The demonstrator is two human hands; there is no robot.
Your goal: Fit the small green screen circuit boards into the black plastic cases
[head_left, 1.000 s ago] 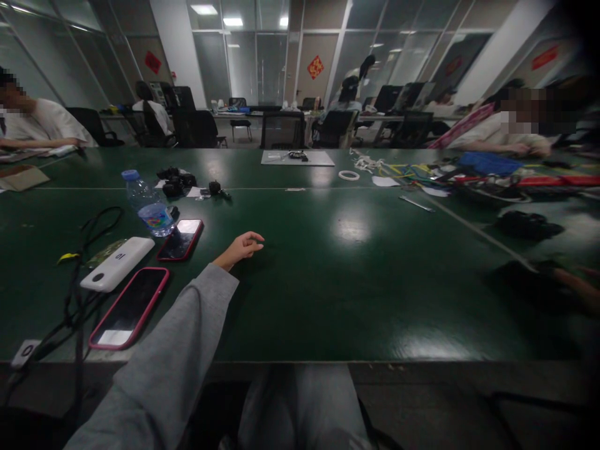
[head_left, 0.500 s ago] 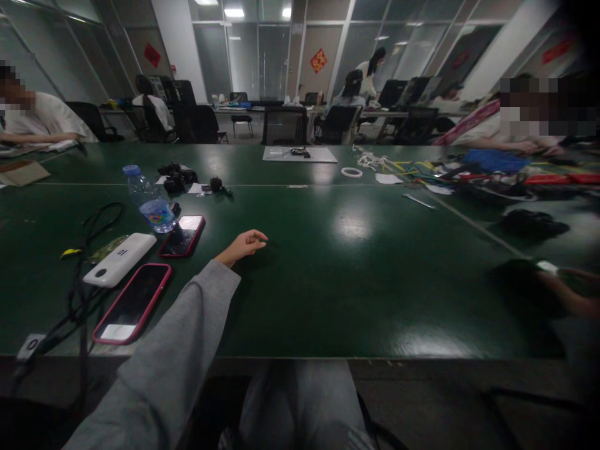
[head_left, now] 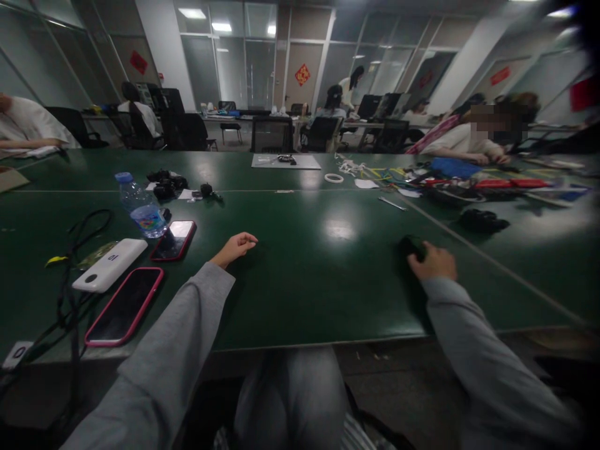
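Note:
My left hand (head_left: 234, 249) rests on the green table (head_left: 300, 281), loosely curved, with nothing visible in it. To its left lie a phone in a red case (head_left: 174, 240) and a larger phone in a pink case (head_left: 125, 306). Farther right, my right hand (head_left: 435, 262) is closed around a small dark object (head_left: 413, 246). Blur and dark colour hide what kind of thing that is. It is held low over the table or touching it; I cannot tell which.
A white power bank (head_left: 110, 265), black cables (head_left: 70, 306) and a water bottle (head_left: 140, 206) stand or lie at left. Farther back are a white ring (head_left: 334, 178), a wrench (head_left: 392, 204), a dark lumpy object (head_left: 484, 220) and tangled straps (head_left: 389, 175). Another person (head_left: 462, 137) sits across at right.
My right hand has come in from the right edge with the dark object, moving left over the table. My left hand stays on the table. The view has turned slightly right.

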